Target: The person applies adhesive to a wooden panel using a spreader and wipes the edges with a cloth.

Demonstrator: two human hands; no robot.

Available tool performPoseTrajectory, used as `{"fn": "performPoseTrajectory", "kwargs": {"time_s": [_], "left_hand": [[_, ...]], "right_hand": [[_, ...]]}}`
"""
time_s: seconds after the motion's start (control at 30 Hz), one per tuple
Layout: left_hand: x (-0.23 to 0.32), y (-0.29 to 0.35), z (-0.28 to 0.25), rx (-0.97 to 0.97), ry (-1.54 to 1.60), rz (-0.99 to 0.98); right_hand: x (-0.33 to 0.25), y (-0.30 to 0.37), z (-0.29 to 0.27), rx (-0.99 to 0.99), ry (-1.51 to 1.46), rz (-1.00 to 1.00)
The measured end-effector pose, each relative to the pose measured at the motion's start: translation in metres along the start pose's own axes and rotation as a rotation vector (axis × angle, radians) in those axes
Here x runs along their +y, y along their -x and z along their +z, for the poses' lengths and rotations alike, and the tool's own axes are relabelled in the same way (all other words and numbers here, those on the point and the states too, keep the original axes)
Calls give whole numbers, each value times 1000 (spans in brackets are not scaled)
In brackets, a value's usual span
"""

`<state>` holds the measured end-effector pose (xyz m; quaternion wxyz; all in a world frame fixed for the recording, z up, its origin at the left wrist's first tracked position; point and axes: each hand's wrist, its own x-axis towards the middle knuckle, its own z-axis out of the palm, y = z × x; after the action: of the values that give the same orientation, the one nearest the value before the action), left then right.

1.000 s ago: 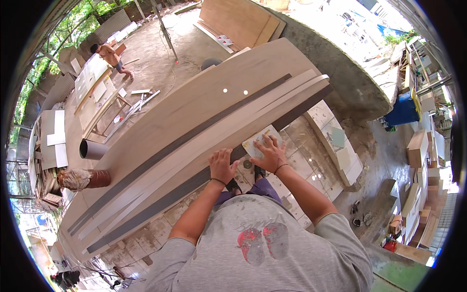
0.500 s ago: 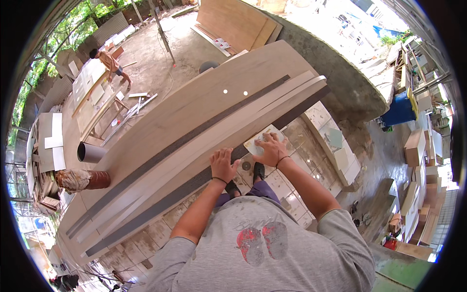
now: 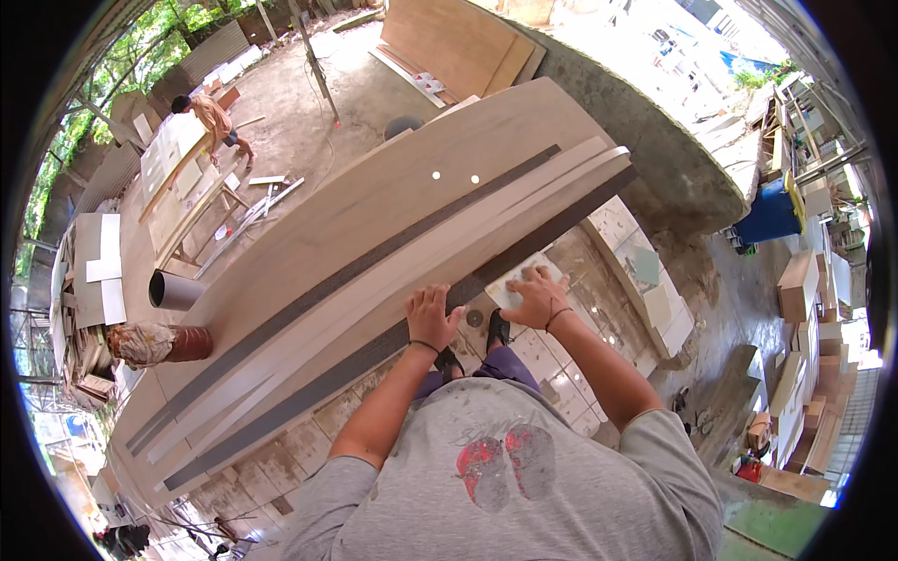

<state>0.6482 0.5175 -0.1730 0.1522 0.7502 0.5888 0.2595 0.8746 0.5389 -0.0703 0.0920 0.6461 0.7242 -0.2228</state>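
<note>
Off-white, the flat slab (image 3: pixel 503 285) lay under my right hand (image 3: pixel 540 297), just beside the dark strip (image 3: pixel 580 211); I couldn't tell whether that grip closed around its edges. My left hand (image 3: pixel 431 318), open with fingers extended, rested over the same strip, along the near edge of the brown tabletop (image 3: pixel 374 210).

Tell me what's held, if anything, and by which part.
The right hand covers the top face of a pale block; whether it grips the edges can't be told. The left hand rests on the board.
</note>
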Motion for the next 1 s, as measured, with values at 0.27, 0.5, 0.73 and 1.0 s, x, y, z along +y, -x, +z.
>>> {"fn": "performPoseTrajectory", "kwargs": {"time_s": [0.27,0.5,0.73,1.0], "left_hand": [[-28,7,-22,230,129,-68],[-172,3,-217,1232,-131,-860],[-301,60,-344,1447,-115,-1156],[-317,67,-355,1261,-246,-1214]], "right_hand": [[23,21,20,175,-621,-133],[41,35,40,59,-1750,45],[20,42,8,8,-1998,-21],[9,33,-14,-9,-2058,-80]]}}
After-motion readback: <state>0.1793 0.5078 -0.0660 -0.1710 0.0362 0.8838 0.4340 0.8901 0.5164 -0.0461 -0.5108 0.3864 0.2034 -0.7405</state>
